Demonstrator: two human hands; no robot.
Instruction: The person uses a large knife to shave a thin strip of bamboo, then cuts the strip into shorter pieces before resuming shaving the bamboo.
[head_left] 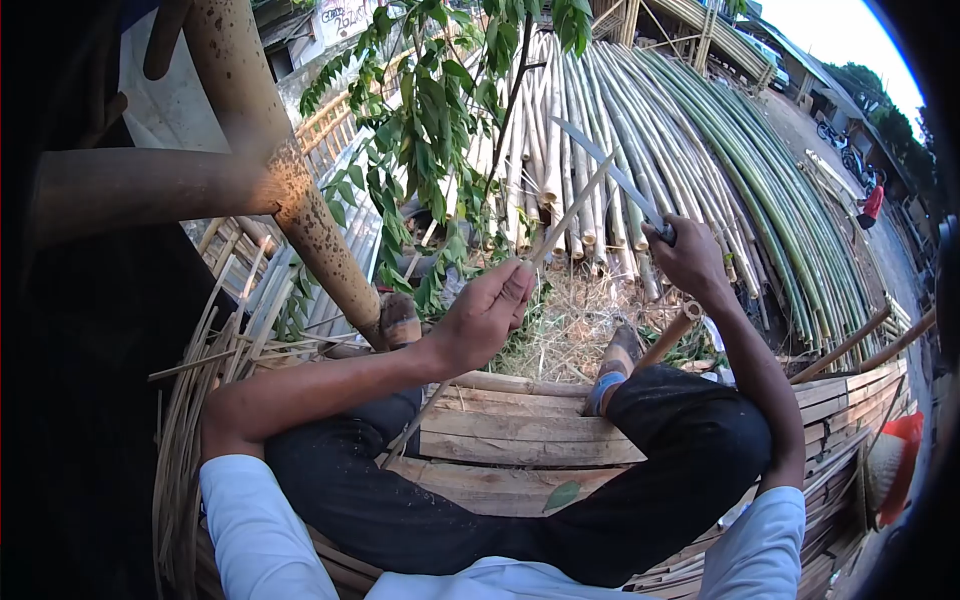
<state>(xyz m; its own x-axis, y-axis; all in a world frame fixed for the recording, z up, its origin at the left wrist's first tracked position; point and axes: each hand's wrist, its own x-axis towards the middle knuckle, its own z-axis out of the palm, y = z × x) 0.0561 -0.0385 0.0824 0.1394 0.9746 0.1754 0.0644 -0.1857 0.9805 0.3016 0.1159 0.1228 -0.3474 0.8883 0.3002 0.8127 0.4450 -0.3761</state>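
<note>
A thin bamboo strip (574,211) slants up and to the right out of my left hand (487,312), which is closed round it; its lower end shows below my wrist. My right hand (690,258) grips the dark handle of a long knife (632,192). The blade points up and to the left, and in the view it passes behind or against the strip's upper end; whether they touch I cannot tell.
Long bamboo poles (690,150) lie in rows ahead. A leafy branch (430,120) hangs before them. Thick bamboo posts (240,100) stand at the left, above loose strips (190,420). Planks (520,427) lie beneath my legs. A person in red (872,203) is far right.
</note>
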